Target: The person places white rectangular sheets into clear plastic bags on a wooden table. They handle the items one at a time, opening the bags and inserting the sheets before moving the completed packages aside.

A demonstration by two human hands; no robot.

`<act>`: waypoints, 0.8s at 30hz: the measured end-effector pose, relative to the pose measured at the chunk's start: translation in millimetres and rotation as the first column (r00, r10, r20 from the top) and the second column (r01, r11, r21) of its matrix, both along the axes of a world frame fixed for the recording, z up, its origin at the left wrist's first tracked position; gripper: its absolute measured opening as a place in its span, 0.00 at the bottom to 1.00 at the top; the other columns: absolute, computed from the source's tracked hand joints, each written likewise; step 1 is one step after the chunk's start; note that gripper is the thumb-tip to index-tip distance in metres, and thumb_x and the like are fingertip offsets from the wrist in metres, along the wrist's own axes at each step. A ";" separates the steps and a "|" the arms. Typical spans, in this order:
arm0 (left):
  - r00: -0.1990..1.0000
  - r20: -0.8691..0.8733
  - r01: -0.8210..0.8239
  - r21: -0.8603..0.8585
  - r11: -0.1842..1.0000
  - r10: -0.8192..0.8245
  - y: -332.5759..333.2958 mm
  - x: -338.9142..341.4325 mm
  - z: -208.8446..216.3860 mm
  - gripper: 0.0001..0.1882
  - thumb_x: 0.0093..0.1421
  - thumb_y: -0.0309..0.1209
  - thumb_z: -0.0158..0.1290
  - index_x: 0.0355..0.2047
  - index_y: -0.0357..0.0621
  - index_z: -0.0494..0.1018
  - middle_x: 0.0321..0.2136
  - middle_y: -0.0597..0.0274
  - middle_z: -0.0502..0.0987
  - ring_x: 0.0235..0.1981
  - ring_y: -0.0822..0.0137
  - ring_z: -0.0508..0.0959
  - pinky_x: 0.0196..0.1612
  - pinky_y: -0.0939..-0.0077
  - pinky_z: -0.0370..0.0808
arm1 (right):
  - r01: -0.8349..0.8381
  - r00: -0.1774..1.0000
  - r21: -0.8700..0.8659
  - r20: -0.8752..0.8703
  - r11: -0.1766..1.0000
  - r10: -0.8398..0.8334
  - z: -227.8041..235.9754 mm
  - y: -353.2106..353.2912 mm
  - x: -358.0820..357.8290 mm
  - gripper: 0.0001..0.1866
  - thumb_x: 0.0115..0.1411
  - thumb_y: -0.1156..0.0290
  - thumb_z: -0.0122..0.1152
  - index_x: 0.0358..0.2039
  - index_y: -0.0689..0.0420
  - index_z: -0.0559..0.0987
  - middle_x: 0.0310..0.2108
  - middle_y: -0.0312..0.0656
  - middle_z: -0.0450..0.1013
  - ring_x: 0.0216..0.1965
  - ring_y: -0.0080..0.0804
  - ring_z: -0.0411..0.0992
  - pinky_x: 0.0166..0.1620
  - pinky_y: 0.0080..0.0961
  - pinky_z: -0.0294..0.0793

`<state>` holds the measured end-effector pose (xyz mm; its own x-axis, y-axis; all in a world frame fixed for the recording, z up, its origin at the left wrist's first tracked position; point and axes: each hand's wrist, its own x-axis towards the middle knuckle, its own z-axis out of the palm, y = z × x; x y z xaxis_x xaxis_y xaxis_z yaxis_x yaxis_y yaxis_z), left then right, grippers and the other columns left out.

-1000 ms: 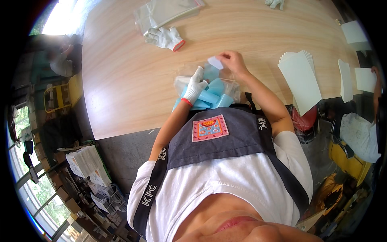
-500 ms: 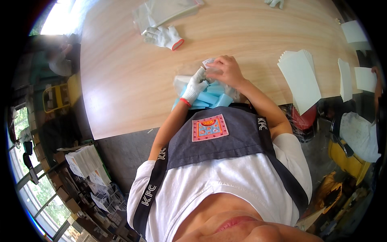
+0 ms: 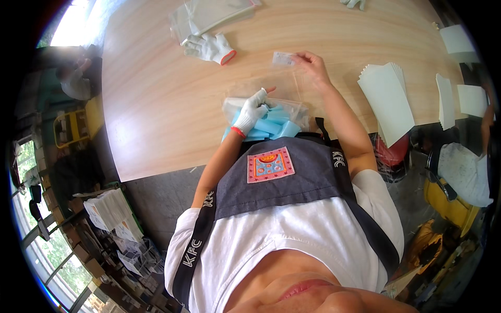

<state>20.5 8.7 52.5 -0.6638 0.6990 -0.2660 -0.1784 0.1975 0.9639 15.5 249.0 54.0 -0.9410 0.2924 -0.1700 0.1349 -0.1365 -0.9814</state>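
Observation:
My left hand point(image 3: 254, 110), in a white knit glove with a red cuff and a bare fingertip, grips a clear plastic bag point(image 3: 296, 107) close to my body. Light blue folded pieces point(image 3: 267, 125) lie beneath and beside that hand at the near table edge. Whether they are inside the bag or under it, I cannot tell. Farther out, my bare right hand point(image 3: 312, 65) is closed in a pinch on a small whitish printed label point(image 3: 283, 58), held by its right end above the table.
A spare white glove point(image 3: 210, 49) lies beyond my left hand, beside a stack of clear plastic bags point(image 3: 214, 20). Fanned white sheets point(image 3: 387, 99) sit to the right, overhanging the wooden table's point(image 3: 151, 115) edge. Another person's arm point(image 3: 489, 120) shows at far right.
My right hand has moved away from the left hand, outward and to the right, carrying the small label. The left hand stays at the bag.

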 end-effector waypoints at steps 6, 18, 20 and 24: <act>1.000 -0.008 0.017 0.021 1.000 -0.017 1.5 -1.1 -0.8 0.28 0.50 0.16 0.37 0.53 0.37 0.66 0.27 0.69 0.72 0.28 0.79 0.66 0.34 0.89 0.65 | -0.131 0.983 0.204 0.155 0.970 0.100 -26.2 11.2 13.8 0.18 0.50 0.65 0.68 0.41 0.56 0.78 0.27 0.34 0.75 0.32 0.20 0.70 0.37 0.18 0.69; 0.998 -0.054 0.014 0.018 1.000 -0.013 -0.4 -2.1 -5.5 0.23 0.47 0.16 0.37 0.44 0.33 0.70 0.29 0.67 0.73 0.29 0.79 0.66 0.36 0.88 0.65 | 0.036 0.999 0.671 -0.044 0.740 -0.009 -30.1 -3.4 15.3 0.33 0.51 0.69 0.64 0.58 0.46 0.63 0.26 0.35 0.74 0.26 0.28 0.73 0.31 0.26 0.72; 0.998 -0.063 0.009 0.011 1.000 -0.008 -0.2 -1.8 -5.0 0.22 0.47 0.16 0.37 0.43 0.33 0.70 0.29 0.67 0.73 0.29 0.79 0.66 0.36 0.88 0.65 | 0.196 0.980 0.706 -0.158 0.681 -0.119 -31.2 1.4 12.2 0.29 0.50 0.68 0.64 0.54 0.49 0.68 0.25 0.33 0.75 0.25 0.28 0.74 0.29 0.25 0.72; 0.998 -0.059 0.006 0.002 1.000 -0.006 -0.1 -1.1 -5.1 0.23 0.47 0.16 0.37 0.44 0.33 0.70 0.28 0.67 0.73 0.29 0.79 0.66 0.35 0.88 0.65 | -0.067 0.998 0.400 0.037 0.914 0.057 -31.4 6.5 13.0 0.17 0.52 0.66 0.65 0.42 0.56 0.76 0.26 0.35 0.76 0.24 0.22 0.73 0.28 0.23 0.72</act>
